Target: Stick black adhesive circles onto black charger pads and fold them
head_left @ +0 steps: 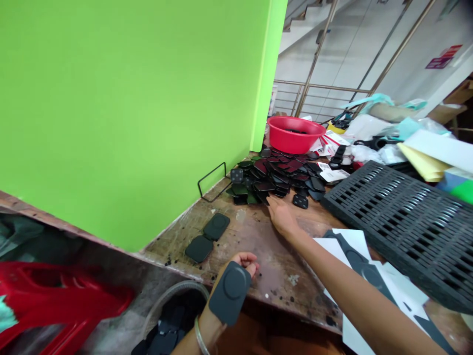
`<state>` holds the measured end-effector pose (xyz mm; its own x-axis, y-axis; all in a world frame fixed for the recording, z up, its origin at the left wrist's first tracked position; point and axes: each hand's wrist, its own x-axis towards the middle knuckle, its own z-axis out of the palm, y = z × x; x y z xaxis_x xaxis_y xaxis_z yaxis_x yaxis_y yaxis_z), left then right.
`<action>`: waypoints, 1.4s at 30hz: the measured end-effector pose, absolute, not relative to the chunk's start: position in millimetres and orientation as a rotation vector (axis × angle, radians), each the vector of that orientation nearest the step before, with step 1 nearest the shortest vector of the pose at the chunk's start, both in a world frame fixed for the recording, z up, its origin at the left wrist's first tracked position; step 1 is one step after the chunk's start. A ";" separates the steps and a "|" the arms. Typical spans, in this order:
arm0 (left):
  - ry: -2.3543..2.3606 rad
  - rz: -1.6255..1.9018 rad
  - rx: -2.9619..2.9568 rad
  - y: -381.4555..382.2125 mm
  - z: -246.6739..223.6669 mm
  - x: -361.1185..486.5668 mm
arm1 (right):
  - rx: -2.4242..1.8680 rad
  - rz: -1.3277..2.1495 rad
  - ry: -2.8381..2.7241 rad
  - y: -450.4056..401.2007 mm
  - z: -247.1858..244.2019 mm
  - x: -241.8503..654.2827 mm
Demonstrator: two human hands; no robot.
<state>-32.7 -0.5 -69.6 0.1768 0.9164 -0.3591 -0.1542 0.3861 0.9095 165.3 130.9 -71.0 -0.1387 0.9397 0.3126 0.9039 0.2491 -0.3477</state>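
I have the left hand over the near edge of the desk, its fingers curled beyond the top of a pad; whether its grip is clamped on that pad, I cannot tell. The right hand reaches farther in, fingertips at the near side of a pile of dark squares, and I cannot tell whether that grip is apart or together. My open room is the worn, speckled stretch of wood between the two hands. On the left it is bounded by a pair of pads lying corner to corner, then the green panel with a wire frame at its foot; on the right, white sheets and a black slotted rack crowd the forearm. A red bowl closes the far side. Below the near edge, left, sits a tub of dark pieces. The pad at the left hand is flat, dark grey and round-cornered, marked with a raised-looking ring; it tilts, covering part of the hand and wrist.
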 end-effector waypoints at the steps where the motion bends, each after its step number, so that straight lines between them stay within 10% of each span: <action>1: 1.124 0.911 0.851 -0.3 -72.8 -33.9 | -1.672 0.098 -2.054 125.3 -69.8 167.3; 14: 1.067 0.896 0.896 -3.9 -54.4 -23.5 | -1.545 0.231 -2.030 21.7 -48.8 176.2; 22: 1.153 0.919 1.171 -0.7 -73.2 -2.7 | -1.501 0.943 -1.484 -56.0 -10.6 157.4; 42: 1.115 0.847 1.239 5.4 -60.3 23.4 | -1.248 0.480 -1.553 -76.3 2.0 160.2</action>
<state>23.4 5.4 -60.3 0.2740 0.9445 -0.1811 0.0781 0.1658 0.9831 160.2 -76.3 2.0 0.0815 0.8817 0.4646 0.4659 0.3784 -0.7998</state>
